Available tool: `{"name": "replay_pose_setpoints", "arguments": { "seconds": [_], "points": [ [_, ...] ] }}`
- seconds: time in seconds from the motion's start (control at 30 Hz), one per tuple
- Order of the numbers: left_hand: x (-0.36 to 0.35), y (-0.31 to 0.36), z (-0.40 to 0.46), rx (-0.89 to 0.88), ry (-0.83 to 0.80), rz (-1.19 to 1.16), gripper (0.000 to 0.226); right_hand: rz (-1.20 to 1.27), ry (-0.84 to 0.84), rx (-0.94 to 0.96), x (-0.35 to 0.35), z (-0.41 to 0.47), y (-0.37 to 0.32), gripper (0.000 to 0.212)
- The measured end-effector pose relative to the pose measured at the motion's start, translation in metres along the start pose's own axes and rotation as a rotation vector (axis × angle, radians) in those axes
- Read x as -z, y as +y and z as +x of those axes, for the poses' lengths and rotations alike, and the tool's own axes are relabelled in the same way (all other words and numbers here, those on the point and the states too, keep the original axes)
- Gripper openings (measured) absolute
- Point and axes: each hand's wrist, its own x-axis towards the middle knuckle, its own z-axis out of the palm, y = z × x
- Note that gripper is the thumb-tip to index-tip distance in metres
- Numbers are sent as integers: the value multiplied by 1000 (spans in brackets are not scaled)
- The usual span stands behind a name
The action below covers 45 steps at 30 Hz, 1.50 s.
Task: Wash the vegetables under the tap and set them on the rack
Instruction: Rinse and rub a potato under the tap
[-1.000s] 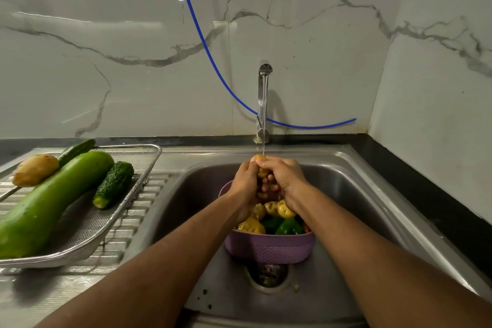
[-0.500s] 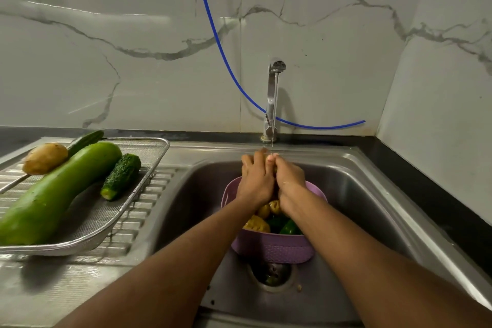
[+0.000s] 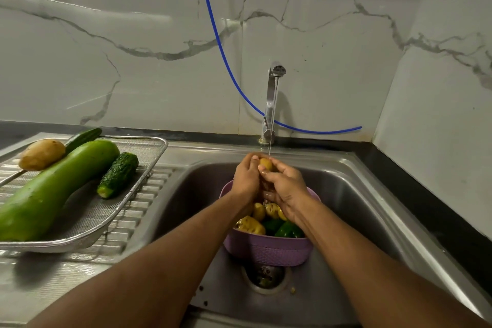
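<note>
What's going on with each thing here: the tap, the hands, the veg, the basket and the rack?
Tap: running.
Small potato: under the stream, gripped by both hands.
Left hand: curled round it.
Right hand: curled round it.
Purple basket: in the sink, holding potatoes and green peppers.
Mesh rack: holds a gourd, two cucumbers and a potato.

A home kitchen. A stainless steel sink [image 3: 354, 194] with a ribbed draining board [image 3: 66, 277] on its left sits in a black countertop [image 3: 426, 202], under a chrome tap [image 3: 271, 104] running water. White marble-veined wall tiles [image 3: 133, 61] line the far corner. Vegetables lie in a wire mesh rack [image 3: 157, 152] at left.
</note>
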Motion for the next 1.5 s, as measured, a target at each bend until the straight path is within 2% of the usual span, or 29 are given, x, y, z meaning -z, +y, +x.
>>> {"name": "replay_pose_setpoints", "arguments": {
  "seconds": [0.13,0.23,0.37,0.47,0.67,0.73,0.8,0.97,1.07,1.13,1.23,1.3,1.37,1.47,1.5],
  "points": [
    [8,6,3,112,30,-111,37,-51,-16,65,-1,-3,-4,48],
    [11,10,3,100,-29,-66,38,-24,42,84,-5,-6,-5,44],
    [2,11,-1,-33,-137,125,37,24,141,58,0,0,-3,32],
    [2,3,-2,-158,-169,248,35,112,151,-9,6,4,-6,26],
    [19,0,-3,-528,-42,531,27,266,-31,-195,2,1,-10,36],
    [24,-1,-2,-556,-82,600,27,143,1,-156,1,0,-11,33],
    [20,0,-2,-492,-137,607,27,-1,77,-77,1,-1,-10,29],
    [4,8,-3,-215,-156,346,28,-128,126,-1,12,2,-7,15],
    [3,9,2,-63,-185,255,36,-323,114,124,14,6,-4,34],
    [5,10,4,4,-192,241,56,-526,92,238,13,9,-2,45],
    [6,10,2,54,-208,211,68,-704,69,341,11,8,-1,50],
    [8,5,0,62,-215,295,72,-783,62,353,11,7,0,49],
    [11,1,-5,16,-154,493,80,-779,41,357,13,4,0,43],
    [19,10,-15,-185,38,718,83,-784,62,451,11,-7,-10,13],
    [21,14,-19,-249,72,731,77,-799,118,516,8,-10,-12,19]
  ]
}}
